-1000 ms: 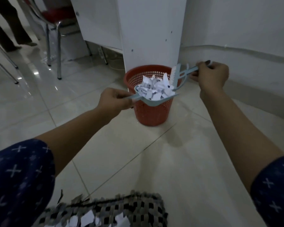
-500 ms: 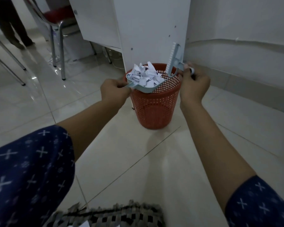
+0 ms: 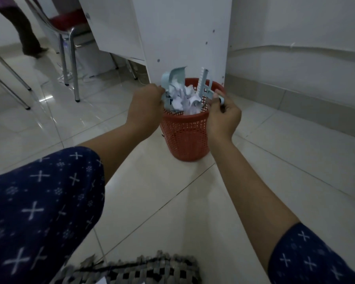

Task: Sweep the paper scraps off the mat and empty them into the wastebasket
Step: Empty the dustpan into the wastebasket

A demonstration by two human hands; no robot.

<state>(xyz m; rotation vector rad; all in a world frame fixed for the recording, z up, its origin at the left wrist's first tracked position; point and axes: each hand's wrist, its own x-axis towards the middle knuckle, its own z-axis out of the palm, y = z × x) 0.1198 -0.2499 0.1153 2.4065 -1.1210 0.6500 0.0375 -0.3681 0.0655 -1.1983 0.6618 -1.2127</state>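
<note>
Nearly emptied: dustpan tipped over the wastebasket

Low and left of centre, the woven mat [image 3: 152,269] is seen only by its far edge, so it cannot be judged whether it has been swept clean. A pale patch at the bottom edge may be a leftover scrap, but that cannot be told.

Above it, the left hand [image 3: 146,105] is wrapped tightly round the handle of the pale blue dustpan [image 3: 172,78]. The pan is held steeply tilted, with its mouth turned down over the open top of the basket. The paper scraps [image 3: 182,98] are gathered in a white heap between the pan's lip and the basket's inside. Some are judged to be sliding out, while a fair number appear to lie against the pan.

The red wastebasket [image 3: 184,134] is set on the tiled floor [image 3: 172,201] against a white cabinet panel [image 3: 182,37], directly under the pan. To the right, the small brush [image 3: 202,83] is held upright over the rim. Its handle is pinched between the thumb and curled fingers of the right hand [image 3: 223,117].

Sweeping and carrying are taken as done for this load. What is left is judged to be the last of the tipping, perhaps a stroke of the brush to clear clinging pieces, and a check of the mat for anything missed.
</note>
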